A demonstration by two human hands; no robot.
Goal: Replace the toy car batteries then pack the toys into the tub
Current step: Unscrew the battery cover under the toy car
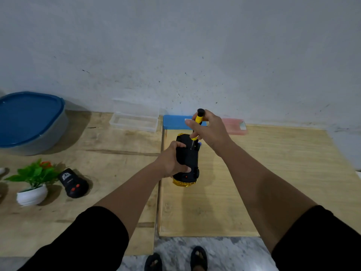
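A toy car lies upside down on the wooden table, black underside up, gold body showing at both ends. My left hand grips its left side. My right hand holds a yellow screwdriver with a black cap upright, its tip pressed into the car's underside near the far end. A black remote control with orange buttons lies at the left. The grey tub with a blue lid stands at the far left.
A small potted plant stands left of the remote. Against the wall lie an open clear plastic case, a blue box and a pink box. The table's near edge shows my feet below.
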